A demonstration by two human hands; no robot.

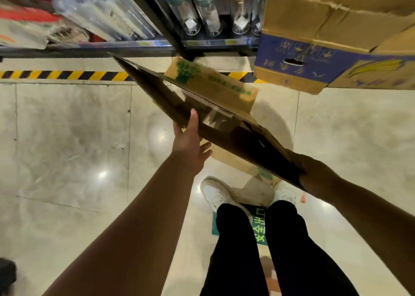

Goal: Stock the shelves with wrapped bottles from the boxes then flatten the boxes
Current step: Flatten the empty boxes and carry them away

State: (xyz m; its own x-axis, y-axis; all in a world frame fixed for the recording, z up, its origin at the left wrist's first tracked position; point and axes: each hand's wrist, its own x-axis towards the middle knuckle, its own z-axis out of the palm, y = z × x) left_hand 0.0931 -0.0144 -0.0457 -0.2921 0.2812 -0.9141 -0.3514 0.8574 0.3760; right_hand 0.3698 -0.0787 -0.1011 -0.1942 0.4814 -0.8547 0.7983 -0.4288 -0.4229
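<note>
I hold a flattened brown cardboard box (pixel 226 134) tilted in the air over the floor, its long edge running from the upper left down to the lower right. My left hand (pixel 189 143) pinches its left edge, thumb on top and fingers underneath. My right hand (pixel 314 174) grips its near right corner. Wrapped clear bottles (pixel 195 15) with teal and orange caps stand in a row on the low shelf (pixel 215 42) ahead. Below the held box, another brown box with green print (pixel 213 82) lies on the floor.
A large cardboard box with a blue band (pixel 314 40) juts in at the upper right. Plastic-wrapped goods (pixel 101 10) fill the shelf at the left. Yellow-black tape (pixel 62 74) runs along the shelf base. My feet (pixel 215 194) stand on a green floor sign.
</note>
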